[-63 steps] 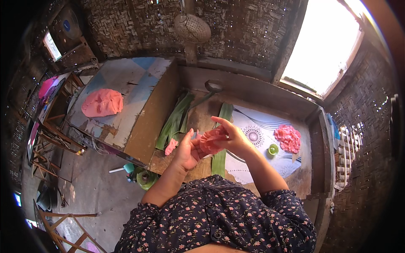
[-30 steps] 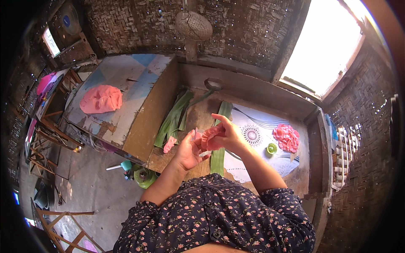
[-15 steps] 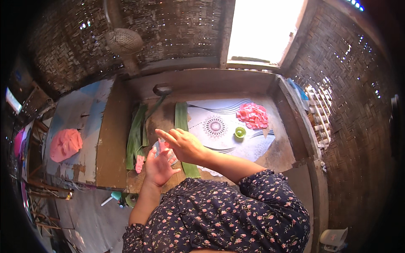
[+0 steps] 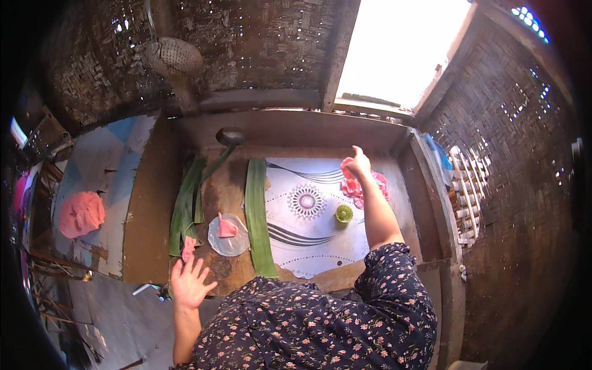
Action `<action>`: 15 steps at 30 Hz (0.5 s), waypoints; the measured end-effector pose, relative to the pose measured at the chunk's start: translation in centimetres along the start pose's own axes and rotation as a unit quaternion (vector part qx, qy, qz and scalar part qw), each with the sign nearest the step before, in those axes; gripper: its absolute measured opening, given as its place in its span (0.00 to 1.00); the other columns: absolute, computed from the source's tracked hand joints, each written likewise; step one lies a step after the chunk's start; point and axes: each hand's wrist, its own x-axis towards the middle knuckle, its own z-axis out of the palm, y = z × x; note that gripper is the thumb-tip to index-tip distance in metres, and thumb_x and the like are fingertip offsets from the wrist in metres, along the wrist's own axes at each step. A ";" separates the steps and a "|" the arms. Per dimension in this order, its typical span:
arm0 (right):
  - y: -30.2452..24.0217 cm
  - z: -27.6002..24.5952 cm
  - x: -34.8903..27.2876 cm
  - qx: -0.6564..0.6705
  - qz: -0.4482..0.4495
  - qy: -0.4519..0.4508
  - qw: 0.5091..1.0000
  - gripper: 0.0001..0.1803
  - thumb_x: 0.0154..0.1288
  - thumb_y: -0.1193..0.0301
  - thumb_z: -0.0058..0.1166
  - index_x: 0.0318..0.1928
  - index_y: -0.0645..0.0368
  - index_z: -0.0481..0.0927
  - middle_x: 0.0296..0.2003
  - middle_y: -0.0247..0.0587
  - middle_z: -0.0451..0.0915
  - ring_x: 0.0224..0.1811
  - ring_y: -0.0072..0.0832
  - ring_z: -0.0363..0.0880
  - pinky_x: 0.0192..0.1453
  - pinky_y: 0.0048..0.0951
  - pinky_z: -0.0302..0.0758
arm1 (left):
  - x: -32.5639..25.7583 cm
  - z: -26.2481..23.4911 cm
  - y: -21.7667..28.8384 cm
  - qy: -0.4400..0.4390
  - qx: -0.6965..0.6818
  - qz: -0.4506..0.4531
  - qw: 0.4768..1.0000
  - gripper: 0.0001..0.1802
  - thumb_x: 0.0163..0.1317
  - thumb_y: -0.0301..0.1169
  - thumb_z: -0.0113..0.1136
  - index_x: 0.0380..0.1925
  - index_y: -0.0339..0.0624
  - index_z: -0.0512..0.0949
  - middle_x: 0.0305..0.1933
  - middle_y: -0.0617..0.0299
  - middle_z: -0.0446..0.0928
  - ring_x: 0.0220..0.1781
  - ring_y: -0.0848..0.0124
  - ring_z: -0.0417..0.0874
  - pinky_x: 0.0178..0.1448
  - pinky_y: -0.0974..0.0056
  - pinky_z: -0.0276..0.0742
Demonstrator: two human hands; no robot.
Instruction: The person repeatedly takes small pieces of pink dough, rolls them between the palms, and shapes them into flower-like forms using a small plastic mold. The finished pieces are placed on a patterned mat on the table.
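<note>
My left hand (image 4: 190, 287) is open, palm up with fingers spread, holding nothing. Just beyond its fingertips lies a small pink dough-like lump (image 4: 189, 249) at the end of long green leaves (image 4: 184, 200). My right hand (image 4: 359, 166) reaches far right over a ruffled pile of thin pink pieces (image 4: 378, 183). One finger points away, while the others are partly hidden against the pink, so any grip is unclear. A round, clear plastic sheet (image 4: 237, 246) on the wooden surface bears a folded pink piece (image 4: 227, 226). Nearer the middle stands a small green cup (image 4: 344, 214).
A broad green leaf strip (image 4: 261, 216) borders a white patterned sheet (image 4: 308, 246). On the left side board rests a larger pink mound (image 4: 82, 214). A raised wooden edge (image 4: 290, 127) bounds the back. The perforated ladle (image 4: 176, 57) hangs on the woven wall.
My hands have parted: the right swung far right to the pink pile, the left drew back toward me. The plastic sheet with its pink piece now lies uncovered. The view has shifted slightly.
</note>
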 end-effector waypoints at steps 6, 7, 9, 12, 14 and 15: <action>3.2 2.1 3.1 0.057 0.056 -0.006 0.997 0.42 0.45 0.72 0.62 0.64 0.56 0.60 0.53 0.57 0.72 0.55 0.45 0.73 0.58 0.36 0.70 | -2.2 -6.1 -0.5 0.140 -0.064 0.056 0.986 0.42 0.56 0.61 0.46 0.68 0.58 0.50 0.73 0.60 0.43 0.75 0.58 0.33 0.67 0.34 0.23; 3.4 2.5 3.3 0.092 0.086 -0.028 0.992 0.43 0.43 0.72 0.63 0.63 0.57 0.61 0.55 0.57 0.70 0.57 0.44 0.72 0.59 0.34 0.69 | -2.5 -6.6 -0.4 0.163 -0.074 0.065 0.982 0.42 0.56 0.61 0.45 0.68 0.57 0.50 0.74 0.61 0.42 0.75 0.58 0.32 0.67 0.34 0.22; 3.7 3.1 3.7 0.048 0.101 -0.014 0.994 0.43 0.43 0.72 0.62 0.64 0.56 0.61 0.56 0.57 0.70 0.59 0.43 0.70 0.60 0.34 0.68 | -2.8 -6.9 -0.2 0.182 -0.085 0.073 0.977 0.42 0.56 0.61 0.46 0.68 0.57 0.50 0.74 0.60 0.43 0.75 0.59 0.32 0.67 0.34 0.23; 3.9 3.3 3.9 -0.051 0.117 -0.048 0.991 0.42 0.43 0.75 0.57 0.64 0.56 0.60 0.54 0.57 0.72 0.58 0.44 0.71 0.60 0.36 0.69 | -2.8 -6.7 0.0 0.195 -0.089 0.076 0.974 0.43 0.56 0.61 0.46 0.68 0.56 0.51 0.73 0.60 0.43 0.75 0.59 0.32 0.67 0.35 0.23; 3.9 3.2 3.8 -0.099 0.085 -0.058 0.990 0.40 0.46 0.73 0.54 0.65 0.55 0.59 0.51 0.58 0.74 0.56 0.46 0.72 0.59 0.38 0.70 | -2.7 -6.4 0.1 0.197 -0.087 0.074 0.974 0.42 0.56 0.61 0.46 0.68 0.56 0.51 0.73 0.60 0.44 0.75 0.59 0.33 0.67 0.35 0.24; 3.8 3.0 3.7 -0.117 0.077 -0.064 0.988 0.40 0.47 0.72 0.54 0.65 0.55 0.58 0.50 0.58 0.74 0.56 0.46 0.73 0.58 0.38 0.70 | -2.6 -6.2 0.1 0.197 -0.084 0.072 0.974 0.42 0.56 0.61 0.46 0.68 0.56 0.51 0.73 0.60 0.45 0.75 0.59 0.33 0.68 0.35 0.24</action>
